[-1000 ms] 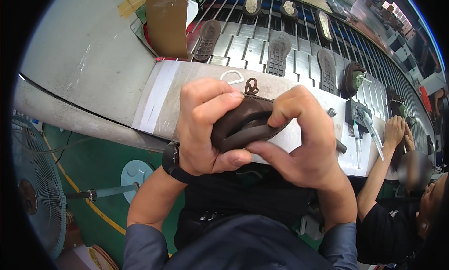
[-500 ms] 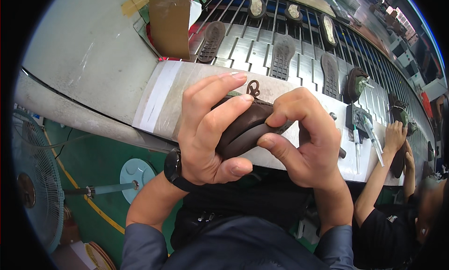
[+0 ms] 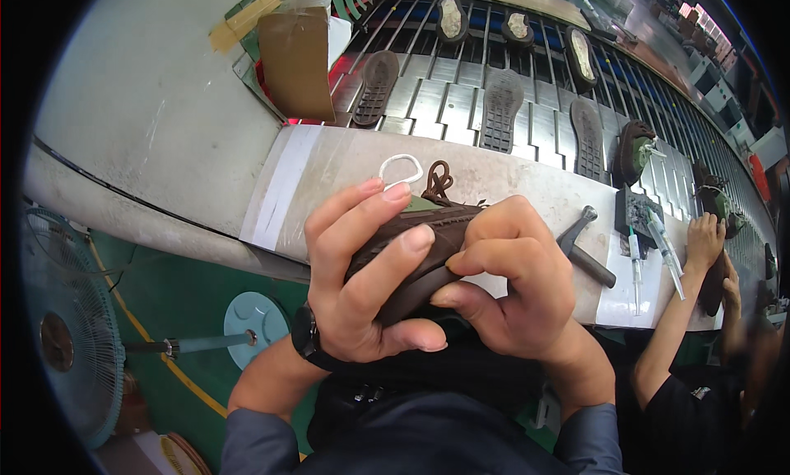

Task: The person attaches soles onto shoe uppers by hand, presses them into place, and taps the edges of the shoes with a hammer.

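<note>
A dark brown shoe (image 3: 448,235) with a green lining is held between my hands, above the bench's near edge. Its brown lace (image 3: 440,180) loops up at the far side, beside a white loop (image 3: 401,169) of cord or strap. My left hand (image 3: 354,290) is wrapped round the shoe, with fingers over the upper and the thumb near the sole (image 3: 411,298). At the sole's right side, my right hand (image 3: 522,290) pinches the edge between thumb and bent forefinger. My fingers hide much of the shoe.
Right of my hands lies a hammer (image 3: 592,265); syringes (image 3: 635,269) stand in a dark block (image 3: 634,211). Loose soles (image 3: 502,109) and shoes (image 3: 634,150) rest on the metal conveyor beyond. A co-worker's hands (image 3: 704,240) handle a shoe at right. A fan (image 3: 62,335) stands left.
The shoe has tilted in my hands, and both hands have shifted slightly left and lower in view. The white loop and more of the hammer now show. My right hand still pinches the sole edge.
</note>
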`<state>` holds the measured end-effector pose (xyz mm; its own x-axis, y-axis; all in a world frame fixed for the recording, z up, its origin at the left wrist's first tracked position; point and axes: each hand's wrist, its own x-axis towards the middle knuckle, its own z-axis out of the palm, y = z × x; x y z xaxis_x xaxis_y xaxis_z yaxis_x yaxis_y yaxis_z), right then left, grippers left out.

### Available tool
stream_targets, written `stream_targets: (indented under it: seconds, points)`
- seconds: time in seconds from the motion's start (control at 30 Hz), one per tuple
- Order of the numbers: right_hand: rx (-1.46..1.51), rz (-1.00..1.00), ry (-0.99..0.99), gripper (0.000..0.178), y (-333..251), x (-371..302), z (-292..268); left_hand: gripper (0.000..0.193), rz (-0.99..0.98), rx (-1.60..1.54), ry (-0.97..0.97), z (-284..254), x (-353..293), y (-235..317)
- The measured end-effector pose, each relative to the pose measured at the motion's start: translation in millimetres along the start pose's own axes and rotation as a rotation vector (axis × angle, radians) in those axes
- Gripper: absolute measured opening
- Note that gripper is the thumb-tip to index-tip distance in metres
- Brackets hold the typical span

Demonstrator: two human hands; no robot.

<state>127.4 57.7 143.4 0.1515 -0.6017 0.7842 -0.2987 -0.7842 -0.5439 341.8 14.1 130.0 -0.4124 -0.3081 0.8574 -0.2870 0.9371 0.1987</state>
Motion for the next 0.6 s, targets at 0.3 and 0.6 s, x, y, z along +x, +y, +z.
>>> stream_targets:
  seconds: [0.3,0.6]
  points:
    - [-0.007,-0.125,0.091,0.033,6.7,-3.6,8.5,0.061,0.014,0.057,-0.041,-4.6,-0.8,7.1]
    - [0.044,0.307,-0.261,0.025,-31.3,33.7,-6.2,0.027,-0.127,-0.040,0.025,-13.5,-18.3,15.1]
